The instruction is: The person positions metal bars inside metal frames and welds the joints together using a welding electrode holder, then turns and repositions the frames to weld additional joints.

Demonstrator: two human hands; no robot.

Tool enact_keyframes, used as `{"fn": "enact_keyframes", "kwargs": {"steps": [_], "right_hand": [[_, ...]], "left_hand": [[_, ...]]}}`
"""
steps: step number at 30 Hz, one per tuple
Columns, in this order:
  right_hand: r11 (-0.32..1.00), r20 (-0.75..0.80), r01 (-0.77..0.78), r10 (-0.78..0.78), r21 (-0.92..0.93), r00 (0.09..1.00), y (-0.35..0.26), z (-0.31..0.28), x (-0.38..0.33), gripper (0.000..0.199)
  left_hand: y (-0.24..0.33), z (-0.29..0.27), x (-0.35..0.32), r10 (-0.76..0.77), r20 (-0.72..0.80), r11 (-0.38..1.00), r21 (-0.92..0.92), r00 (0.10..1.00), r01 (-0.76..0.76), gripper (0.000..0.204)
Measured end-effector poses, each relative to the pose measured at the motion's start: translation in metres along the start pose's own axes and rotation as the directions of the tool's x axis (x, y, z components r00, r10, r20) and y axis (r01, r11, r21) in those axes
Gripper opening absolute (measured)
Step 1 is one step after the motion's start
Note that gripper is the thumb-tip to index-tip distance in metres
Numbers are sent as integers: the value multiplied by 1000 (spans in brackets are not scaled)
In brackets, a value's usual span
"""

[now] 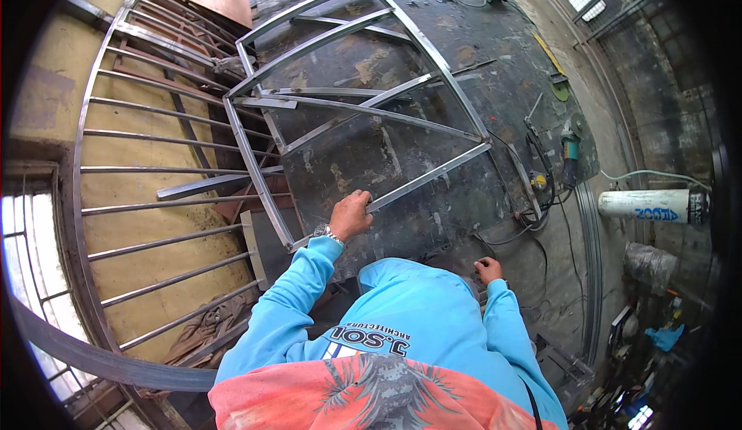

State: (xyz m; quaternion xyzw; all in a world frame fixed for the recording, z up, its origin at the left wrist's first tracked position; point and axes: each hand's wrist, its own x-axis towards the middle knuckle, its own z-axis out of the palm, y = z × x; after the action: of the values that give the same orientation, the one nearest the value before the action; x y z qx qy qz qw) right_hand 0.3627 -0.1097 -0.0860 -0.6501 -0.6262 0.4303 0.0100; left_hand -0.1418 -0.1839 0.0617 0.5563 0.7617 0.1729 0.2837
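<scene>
A welded frame of shiny square metal tube (pixel 430 177) lies on the dark worktable, with slanting tube pieces crossing inside and beneath it. My left hand (pixel 352 215), with a metal-banded watch (pixel 328 234) at the wrist, is closed over the frame's near bar, left of its middle. Farther right, my right hand (pixel 488 270) hangs low beside my body, apart from the frame. Its fingers are curled together; whether anything small sits between them is hidden.
A teal angle grinder (pixel 570 152) and tangled black cables lie at the table's right edge. Beyond stands a white gas cylinder (pixel 644 206) lying sideways in view. A barred metal railing (pixel 162 134) fills the left side. Scrap and bags (pixel 649 266) clutter the lower right.
</scene>
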Motion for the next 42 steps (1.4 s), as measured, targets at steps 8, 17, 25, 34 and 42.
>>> {"fn": "enact_keyframes", "kwargs": {"steps": [8, 17, 25, 34, 42], "right_hand": [[989, -18, -135, 136, 57, 991, 16, 4, -19, 32], [979, -23, -187, 189, 87, 982, 31, 13, -38, 24], [960, 23, -234, 234, 154, 972, -61, -12, -54, 23], [948, 40, -256, 254, 191, 967, -45, -4, -48, 17], [923, 69, -282, 274, 261, 959, 2, -1, -37, 17]], "left_hand": [[-7, 20, 19, 33, 79, 999, -4, 996, -33, 38], [-19, 42, 44, 3, 241, 989, -141, 971, 32, 44], [-33, 51, 73, -133, 522, 916, -261, 843, 305, 41], [-13, 47, 66, -157, 418, 975, -77, 895, 207, 36], [6, 29, 55, -170, 433, 974, -62, 885, 218, 31]]}}
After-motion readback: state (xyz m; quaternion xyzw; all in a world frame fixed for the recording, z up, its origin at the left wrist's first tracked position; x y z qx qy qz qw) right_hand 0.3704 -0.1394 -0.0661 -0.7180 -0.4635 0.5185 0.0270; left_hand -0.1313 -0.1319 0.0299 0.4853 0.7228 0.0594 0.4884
